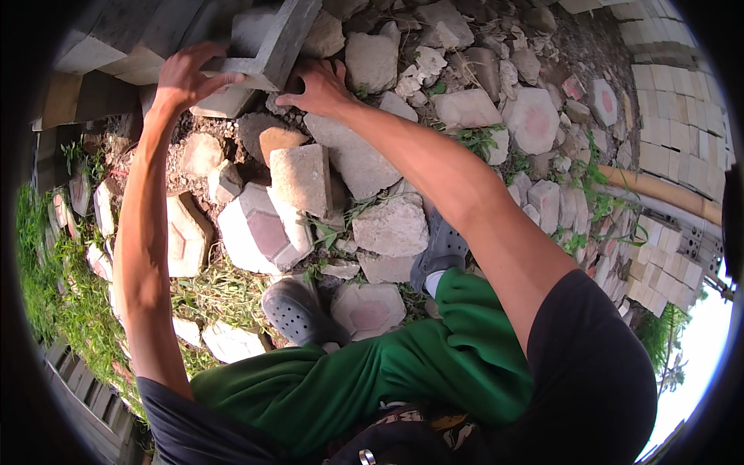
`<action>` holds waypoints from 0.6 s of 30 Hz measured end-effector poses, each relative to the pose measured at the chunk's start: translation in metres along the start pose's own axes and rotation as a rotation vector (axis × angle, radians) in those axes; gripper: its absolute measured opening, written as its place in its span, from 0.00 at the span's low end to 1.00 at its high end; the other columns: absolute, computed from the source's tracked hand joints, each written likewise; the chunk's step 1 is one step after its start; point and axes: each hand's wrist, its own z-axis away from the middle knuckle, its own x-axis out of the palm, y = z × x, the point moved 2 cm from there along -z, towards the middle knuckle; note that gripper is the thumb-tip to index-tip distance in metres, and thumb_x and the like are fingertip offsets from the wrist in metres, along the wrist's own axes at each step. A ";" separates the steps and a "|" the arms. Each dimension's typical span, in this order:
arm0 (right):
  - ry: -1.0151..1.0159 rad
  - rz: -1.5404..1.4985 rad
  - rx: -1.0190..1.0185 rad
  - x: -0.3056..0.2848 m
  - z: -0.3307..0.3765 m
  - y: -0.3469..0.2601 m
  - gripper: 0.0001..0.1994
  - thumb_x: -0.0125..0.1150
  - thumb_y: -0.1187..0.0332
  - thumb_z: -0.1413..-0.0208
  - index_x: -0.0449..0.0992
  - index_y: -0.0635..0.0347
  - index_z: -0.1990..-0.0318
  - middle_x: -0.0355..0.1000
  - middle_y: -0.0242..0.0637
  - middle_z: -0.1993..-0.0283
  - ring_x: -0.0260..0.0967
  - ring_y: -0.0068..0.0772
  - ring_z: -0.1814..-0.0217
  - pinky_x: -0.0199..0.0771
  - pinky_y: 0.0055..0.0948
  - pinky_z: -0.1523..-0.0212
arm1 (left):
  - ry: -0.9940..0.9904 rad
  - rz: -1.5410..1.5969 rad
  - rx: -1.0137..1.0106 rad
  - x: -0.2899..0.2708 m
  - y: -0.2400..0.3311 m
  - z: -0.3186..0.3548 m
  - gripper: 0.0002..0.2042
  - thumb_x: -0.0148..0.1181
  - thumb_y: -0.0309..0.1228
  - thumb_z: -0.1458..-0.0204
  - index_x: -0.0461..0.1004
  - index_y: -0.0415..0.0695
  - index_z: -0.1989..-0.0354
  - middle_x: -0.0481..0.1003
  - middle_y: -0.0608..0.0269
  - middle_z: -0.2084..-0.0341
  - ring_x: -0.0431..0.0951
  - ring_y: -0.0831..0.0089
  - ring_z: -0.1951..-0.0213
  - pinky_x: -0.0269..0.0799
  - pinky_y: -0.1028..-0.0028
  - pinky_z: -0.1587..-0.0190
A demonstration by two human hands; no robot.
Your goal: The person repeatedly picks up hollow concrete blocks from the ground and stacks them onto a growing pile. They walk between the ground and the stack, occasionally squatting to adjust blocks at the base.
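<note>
A grey concrete block (288, 39) with an angled, open-sided shape stands at the upper left against a stack of similar blocks. My left hand (188, 77) is closed on its near left edge, the thumb stretched along the lower rim and the fingers over the top. At the block's lower right corner is my right hand (319, 87), curved around the side with its fingertips partly hidden. Beneath the hands lie broken pieces of concrete, among them an upright tan chunk (300, 178) and a hexagonal paver (266, 229) with a reddish centre.
Rubble and hexagonal pavers (532, 120) cover the uneven ground. Stacked pale blocks (674, 116) rise at the right, near a bamboo pole (659, 192). Grass (74, 271) grows at the left. My feet, in grey clogs (298, 310), stand among the stones.
</note>
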 end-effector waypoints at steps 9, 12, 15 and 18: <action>0.078 0.017 0.057 0.009 -0.001 -0.015 0.33 0.70 0.42 0.66 0.75 0.44 0.50 0.61 0.38 0.39 0.45 0.48 0.32 0.25 0.67 0.35 | 0.067 0.053 0.036 0.003 -0.001 0.003 0.32 0.67 0.56 0.62 0.77 0.40 0.57 0.77 0.53 0.58 0.79 0.57 0.61 0.74 0.63 0.59; 0.075 0.032 0.039 0.010 -0.002 -0.014 0.31 0.69 0.43 0.64 0.76 0.44 0.50 0.61 0.36 0.39 0.45 0.46 0.31 0.26 0.68 0.35 | 0.185 0.042 0.076 0.006 0.005 0.007 0.31 0.69 0.54 0.62 0.77 0.40 0.57 0.77 0.53 0.60 0.78 0.56 0.58 0.73 0.63 0.58; 0.055 0.026 0.024 0.010 -0.002 -0.015 0.29 0.69 0.44 0.63 0.77 0.44 0.51 0.62 0.35 0.39 0.45 0.44 0.31 0.26 0.70 0.36 | 0.235 0.075 0.085 0.007 0.012 0.010 0.29 0.69 0.51 0.62 0.77 0.39 0.59 0.77 0.53 0.61 0.77 0.56 0.58 0.72 0.63 0.56; 0.051 0.024 0.019 0.009 -0.001 -0.017 0.28 0.69 0.44 0.63 0.78 0.44 0.53 0.62 0.34 0.39 0.46 0.43 0.31 0.27 0.71 0.36 | 0.243 0.096 0.083 0.009 0.012 0.010 0.28 0.70 0.50 0.62 0.77 0.38 0.60 0.77 0.53 0.62 0.77 0.55 0.58 0.71 0.64 0.55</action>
